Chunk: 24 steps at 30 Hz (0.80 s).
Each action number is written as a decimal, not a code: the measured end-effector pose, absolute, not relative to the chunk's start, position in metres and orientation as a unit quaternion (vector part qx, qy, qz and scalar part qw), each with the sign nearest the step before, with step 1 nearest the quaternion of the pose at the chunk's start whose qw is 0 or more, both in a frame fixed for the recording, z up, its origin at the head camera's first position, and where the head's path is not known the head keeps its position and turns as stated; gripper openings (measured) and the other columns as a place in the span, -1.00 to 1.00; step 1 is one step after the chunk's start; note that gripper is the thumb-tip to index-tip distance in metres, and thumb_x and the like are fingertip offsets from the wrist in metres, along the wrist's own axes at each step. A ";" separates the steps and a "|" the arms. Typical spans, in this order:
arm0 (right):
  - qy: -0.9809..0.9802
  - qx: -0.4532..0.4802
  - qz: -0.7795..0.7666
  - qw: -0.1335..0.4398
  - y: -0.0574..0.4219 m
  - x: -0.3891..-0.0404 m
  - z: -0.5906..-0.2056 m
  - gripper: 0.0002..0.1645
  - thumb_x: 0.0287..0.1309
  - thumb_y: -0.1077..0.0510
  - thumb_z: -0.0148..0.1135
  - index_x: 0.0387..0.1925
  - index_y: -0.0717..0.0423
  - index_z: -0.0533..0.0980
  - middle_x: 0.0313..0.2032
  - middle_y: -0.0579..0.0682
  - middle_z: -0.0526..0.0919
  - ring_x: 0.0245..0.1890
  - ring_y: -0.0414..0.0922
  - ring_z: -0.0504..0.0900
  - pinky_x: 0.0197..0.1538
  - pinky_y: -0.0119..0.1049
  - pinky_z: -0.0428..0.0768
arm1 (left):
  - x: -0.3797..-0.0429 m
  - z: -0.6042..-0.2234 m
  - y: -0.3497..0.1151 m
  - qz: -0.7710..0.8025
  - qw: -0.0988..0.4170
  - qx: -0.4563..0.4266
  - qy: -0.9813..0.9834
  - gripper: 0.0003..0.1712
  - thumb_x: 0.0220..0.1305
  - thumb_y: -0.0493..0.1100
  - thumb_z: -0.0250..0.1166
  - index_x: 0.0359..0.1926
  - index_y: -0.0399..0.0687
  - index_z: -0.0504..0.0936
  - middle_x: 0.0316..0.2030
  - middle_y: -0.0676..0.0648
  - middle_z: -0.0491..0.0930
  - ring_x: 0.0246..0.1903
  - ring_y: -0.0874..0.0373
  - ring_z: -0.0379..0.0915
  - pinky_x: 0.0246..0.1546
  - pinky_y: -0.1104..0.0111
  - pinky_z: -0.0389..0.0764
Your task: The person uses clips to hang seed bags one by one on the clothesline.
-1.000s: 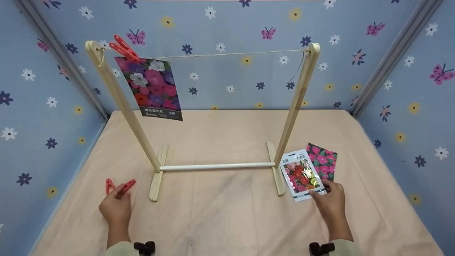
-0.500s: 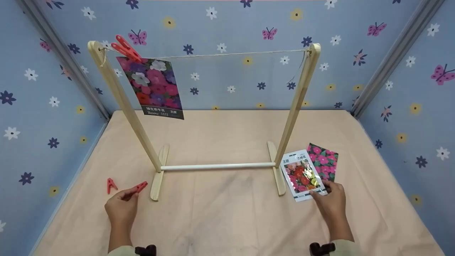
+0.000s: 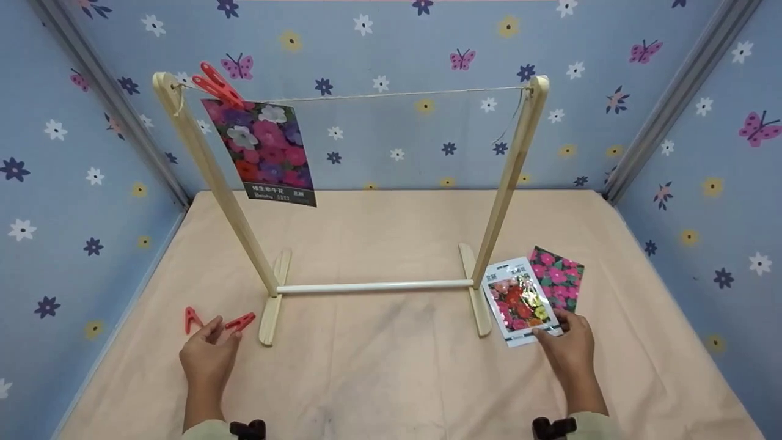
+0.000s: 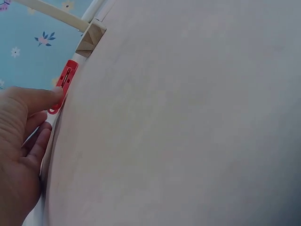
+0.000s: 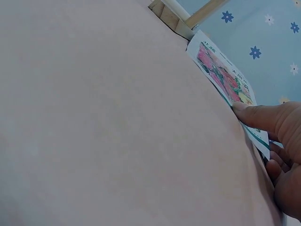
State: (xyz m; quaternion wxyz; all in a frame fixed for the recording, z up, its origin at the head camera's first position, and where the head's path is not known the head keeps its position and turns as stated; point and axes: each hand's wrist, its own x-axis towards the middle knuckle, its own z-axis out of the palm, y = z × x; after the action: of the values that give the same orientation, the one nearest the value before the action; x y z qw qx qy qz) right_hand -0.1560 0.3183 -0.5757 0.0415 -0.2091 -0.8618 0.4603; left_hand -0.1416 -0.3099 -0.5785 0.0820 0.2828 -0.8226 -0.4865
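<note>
Near the stand's left foot, a red clothespin [image 3: 242, 321] lies close to the table by my left hand [image 3: 208, 354]. The left thumb [image 4: 47, 100] overlaps it in the left wrist view. Index finger and thumb are parted, with a gap between their tips. A second red clothespin [image 3: 192, 319] is just left of the fingertips. On the right, my right hand [image 3: 571, 348] pinches the lower right corner of a white-bordered flower seed packet [image 3: 519, 299], thumb on top. Its other fingers are partly hidden beneath. A pink-flowered packet [image 3: 559, 275] lies partly under the white one.
A wooden stand [image 3: 208, 177] with a string [image 3: 397, 94] across its top fills the middle. From the string's left end hangs a purple and pink flower packet [image 3: 269, 146], clipped by a red clothespin [image 3: 218, 85]. Flowered blue walls [image 3: 391, 55] enclose the table [image 3: 379, 366].
My left hand has drawn one clothespin rightward, away from the other, and its thumb and index finger have since parted. The right hand stays at the white packet; the pink one has shifted slightly right.
</note>
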 end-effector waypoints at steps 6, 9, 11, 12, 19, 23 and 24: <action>-0.860 -0.216 0.462 0.036 0.319 -0.156 -0.577 -0.20 0.11 0.19 0.42 0.33 0.29 0.29 0.10 0.21 0.35 0.06 0.08 0.38 0.08 -0.11 0.53 | -0.142 -0.579 -0.311 -0.469 0.092 0.259 -0.839 -0.48 0.25 -0.28 0.34 0.23 -0.30 0.51 0.19 -0.30 0.49 0.21 -0.10 0.42 0.15 0.14 0.48; -0.858 -0.219 0.463 0.032 0.319 -0.156 -0.577 -0.20 0.12 0.19 0.41 0.34 0.26 0.28 0.10 0.20 0.36 0.05 0.07 0.38 0.04 -0.15 0.55 | -0.141 -0.581 -0.312 -0.467 0.100 0.258 -0.840 -0.52 0.23 -0.28 0.35 0.17 -0.32 0.56 0.14 -0.32 0.52 0.18 -0.11 0.45 0.14 0.13 0.49; -0.859 -0.219 0.462 0.029 0.319 -0.156 -0.577 -0.22 0.14 0.20 0.39 0.35 0.23 0.28 0.10 0.19 0.37 0.04 0.05 0.38 0.01 -0.18 0.56 | -0.140 -0.581 -0.312 -0.467 0.103 0.260 -0.839 -0.52 0.22 -0.28 0.35 0.16 -0.32 0.56 0.13 -0.32 0.53 0.17 -0.12 0.45 0.13 0.12 0.50; -0.857 -0.218 0.466 0.031 0.319 -0.156 -0.577 -0.23 0.15 0.21 0.38 0.34 0.23 0.28 0.10 0.19 0.37 0.04 0.04 0.37 -0.01 -0.21 0.54 | -0.139 -0.581 -0.312 -0.468 0.107 0.260 -0.838 -0.52 0.22 -0.29 0.36 0.16 -0.33 0.56 0.13 -0.32 0.53 0.17 -0.12 0.46 0.13 0.12 0.50; -0.844 -0.215 0.489 0.051 0.323 -0.154 -0.579 -0.42 0.23 0.34 0.21 0.28 0.22 0.36 0.04 0.15 0.42 -0.02 -0.02 0.33 -0.09 -0.31 0.41 | -0.135 -0.582 -0.310 -0.486 0.147 0.265 -0.820 -0.53 0.23 -0.29 0.37 0.16 -0.31 0.56 0.10 -0.28 0.57 0.10 -0.06 0.53 0.01 0.45 0.56; -0.836 -0.224 0.497 0.059 0.324 -0.154 -0.579 -0.49 0.28 0.35 0.14 0.26 0.20 0.39 0.02 0.13 0.44 -0.03 -0.06 0.34 -0.14 -0.43 0.42 | -0.134 -0.581 -0.308 -0.522 0.163 0.262 -0.795 -0.52 0.18 -0.36 0.38 0.14 -0.34 0.57 0.06 -0.29 0.59 -0.08 0.19 0.62 -0.17 0.66 0.54; -0.832 -0.225 0.503 0.061 0.324 -0.154 -0.579 -0.50 0.28 0.36 0.14 0.25 0.20 0.40 0.02 0.12 0.44 -0.04 -0.06 0.34 -0.16 -0.45 0.42 | -0.134 -0.580 -0.307 -0.533 0.162 0.265 -0.787 -0.52 0.16 -0.37 0.39 0.13 -0.34 0.57 0.05 -0.29 0.60 -0.13 0.28 0.62 -0.20 0.67 0.55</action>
State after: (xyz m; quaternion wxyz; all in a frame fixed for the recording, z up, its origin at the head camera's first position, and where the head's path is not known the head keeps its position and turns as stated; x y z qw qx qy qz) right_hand -0.1539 0.3236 -0.5792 0.0614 -0.2254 -0.8321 0.5031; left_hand -0.1339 -0.3074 -0.5804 0.1623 0.2653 -0.7868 -0.5331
